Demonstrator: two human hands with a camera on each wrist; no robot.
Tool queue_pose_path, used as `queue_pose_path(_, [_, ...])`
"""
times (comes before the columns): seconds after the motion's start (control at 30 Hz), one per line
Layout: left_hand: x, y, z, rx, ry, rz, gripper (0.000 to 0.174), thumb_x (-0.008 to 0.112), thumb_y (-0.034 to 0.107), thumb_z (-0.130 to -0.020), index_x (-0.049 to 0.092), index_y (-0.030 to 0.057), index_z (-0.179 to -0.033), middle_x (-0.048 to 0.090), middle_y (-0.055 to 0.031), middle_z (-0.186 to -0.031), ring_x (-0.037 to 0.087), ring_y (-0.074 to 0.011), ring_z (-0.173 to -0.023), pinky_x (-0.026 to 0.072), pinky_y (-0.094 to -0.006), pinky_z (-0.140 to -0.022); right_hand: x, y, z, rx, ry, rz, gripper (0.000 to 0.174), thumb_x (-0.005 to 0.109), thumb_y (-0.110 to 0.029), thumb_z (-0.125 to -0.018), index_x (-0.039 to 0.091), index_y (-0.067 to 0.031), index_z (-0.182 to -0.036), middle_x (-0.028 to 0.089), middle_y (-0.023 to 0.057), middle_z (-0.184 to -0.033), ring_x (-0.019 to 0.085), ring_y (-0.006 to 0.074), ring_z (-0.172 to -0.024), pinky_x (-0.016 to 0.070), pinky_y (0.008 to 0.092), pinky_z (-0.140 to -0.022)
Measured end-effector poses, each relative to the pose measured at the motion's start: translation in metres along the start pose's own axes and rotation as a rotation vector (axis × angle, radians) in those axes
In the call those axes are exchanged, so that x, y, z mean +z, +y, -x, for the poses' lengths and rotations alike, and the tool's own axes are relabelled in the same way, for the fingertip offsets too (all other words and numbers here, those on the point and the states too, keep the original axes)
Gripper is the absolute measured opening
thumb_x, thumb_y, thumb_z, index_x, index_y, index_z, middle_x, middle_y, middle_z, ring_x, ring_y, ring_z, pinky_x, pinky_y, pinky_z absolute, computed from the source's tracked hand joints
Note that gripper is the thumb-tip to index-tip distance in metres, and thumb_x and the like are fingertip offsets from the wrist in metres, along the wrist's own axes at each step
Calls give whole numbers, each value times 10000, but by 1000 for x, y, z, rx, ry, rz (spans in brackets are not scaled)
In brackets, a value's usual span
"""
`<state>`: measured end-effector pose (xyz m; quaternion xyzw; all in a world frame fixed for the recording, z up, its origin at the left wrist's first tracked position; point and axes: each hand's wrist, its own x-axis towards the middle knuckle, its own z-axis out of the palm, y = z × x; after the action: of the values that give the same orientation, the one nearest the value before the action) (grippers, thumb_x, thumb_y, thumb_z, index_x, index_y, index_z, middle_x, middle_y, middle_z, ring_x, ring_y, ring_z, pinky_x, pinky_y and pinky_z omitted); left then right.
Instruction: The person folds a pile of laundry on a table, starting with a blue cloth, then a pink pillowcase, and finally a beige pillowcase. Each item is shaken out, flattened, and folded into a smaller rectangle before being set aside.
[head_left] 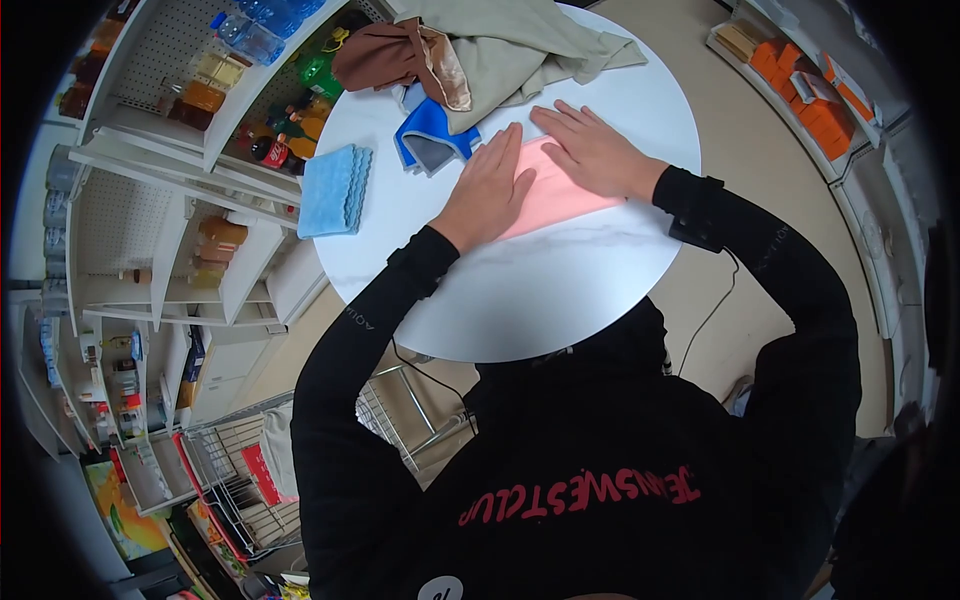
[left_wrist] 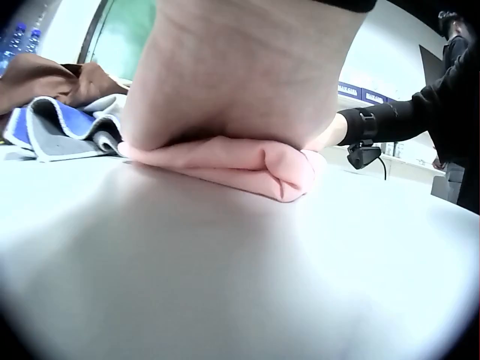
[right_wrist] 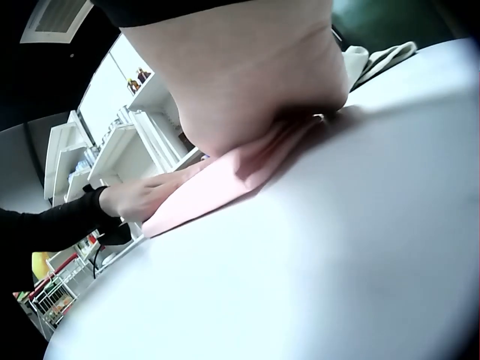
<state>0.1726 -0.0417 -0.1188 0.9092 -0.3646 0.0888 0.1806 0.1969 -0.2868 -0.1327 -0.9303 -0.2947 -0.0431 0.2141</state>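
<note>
A folded pink cloth [head_left: 560,190] lies flat on the round white table [head_left: 500,310]. The left hand [head_left: 487,190] rests palm down on its left part, fingers straight and pointing away from the body. The right hand [head_left: 590,152] presses on its upper right part, fingers extended to the upper left. In the left wrist view the pink cloth [left_wrist: 247,166] shows layered, rounded folds under the heel of the left hand [left_wrist: 232,75]. The right wrist view shows the cloth [right_wrist: 217,187] running between the right hand [right_wrist: 255,75] and the left hand [right_wrist: 142,196].
A folded light blue cloth [head_left: 335,190] lies at the table's left edge. Behind the hands are a blue and grey cloth [head_left: 432,135], a brown cloth [head_left: 385,55] and a large beige cloth [head_left: 530,45]. Shelves with bottles [head_left: 245,38] stand at left, a wire cart [head_left: 235,490] below them.
</note>
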Motion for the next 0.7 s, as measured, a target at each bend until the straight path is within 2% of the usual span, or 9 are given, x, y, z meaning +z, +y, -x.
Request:
queue_pose_path(0.1, [-12, -4, 5, 47, -12, -15, 639, 574, 249, -1051, 367, -108, -1540, 456, -283, -1543, 463, -415, -1421, 388, -443, -1180, -2, 15, 0, -52, 2, -120, 523, 430, -328, -1108, 433, -32, -1540, 435, 166, -1607, 329, 364, -1539, 283, 495, -1259])
queue_pose_path(0.17, [-26, 3, 7, -39, -77, 48, 652, 620, 302, -1032, 417, -87, -1514, 496, -274, -1506, 505, -406, -1374, 422, -438, -1140, -8, 22, -2, -86, 2, -175, 502, 450, -311, -1102, 460, -30, -1518, 457, 165, -1586, 359, 361, -1521, 309, 476, -1247])
queue_pose_path(0.27, [-38, 6, 6, -105, -130, 80, 684, 678, 365, -990, 471, -65, -1480, 538, -266, -1461, 545, -395, -1326, 453, -437, -1101, -41, 2, 2, -7, -174, -414, 428, 566, -181, -1023, 553, -38, -1427, 551, 152, -1439, 463, 329, -1407, 379, 415, -1182])
queue_pose_path(0.3, [-40, 6, 4, -114, -162, 83, 709, 713, 402, -957, 500, -53, -1458, 559, -261, -1434, 564, -388, -1300, 467, -438, -1081, -43, -4, 4, -30, -185, -409, 428, 566, -181, -1023, 553, -38, -1427, 551, 152, -1439, 463, 329, -1407, 379, 415, -1182])
queue_pose_path(0.4, [-49, 7, -1, -209, -239, 167, 736, 769, 451, -899, 556, -27, -1416, 601, -242, -1360, 599, -370, -1236, 488, -425, -1039, -47, -23, 11, -19, -118, -356, 446, 641, -48, -911, 609, -54, -1356, 582, 118, -1285, 546, 289, -1263, 446, 376, -1086])
queue_pose_path(0.47, [-53, 7, -7, -318, -355, 357, 740, 809, 479, -850, 609, -1, -1376, 641, -212, -1265, 631, -347, -1158, 505, -399, -996, -55, -32, 9, -22, -166, -419, 463, 649, -29, -889, 615, -57, -1351, 580, 119, -1267, 560, 287, -1239, 457, 371, -1069])
queue_pose_path(0.5, [-54, 8, -5, -331, -335, 353, 740, 809, 479, -850, 609, -1, -1376, 641, -212, -1265, 631, -347, -1158, 505, -399, -996, -59, -37, 10, 9, -206, -487, 481, 657, -10, -868, 621, -60, -1345, 577, 119, -1250, 574, 286, -1215, 468, 367, -1052])
queue_pose_path(0.6, [-55, 9, 3, -426, -500, 503, 721, 830, 491, -802, 657, 1, -1302, 683, -170, -1144, 665, -327, -1050, 528, -394, -932, -69, -49, 7, 30, -284, -544, 500, 666, 14, -844, 629, -63, -1336, 572, 116, -1233, 596, 282, -1168, 486, 355, -1022])
queue_pose_path(0.7, [-56, 9, 22, -428, -425, 405, 660, 819, 461, -815, 672, 8, -1271, 706, -157, -1112, 682, -330, -1016, 540, -398, -907, -70, -59, 0, 18, -348, -540, 499, 669, 24, -839, 634, -63, -1329, 567, 109, -1235, 613, 278, -1123, 499, 341, -996])
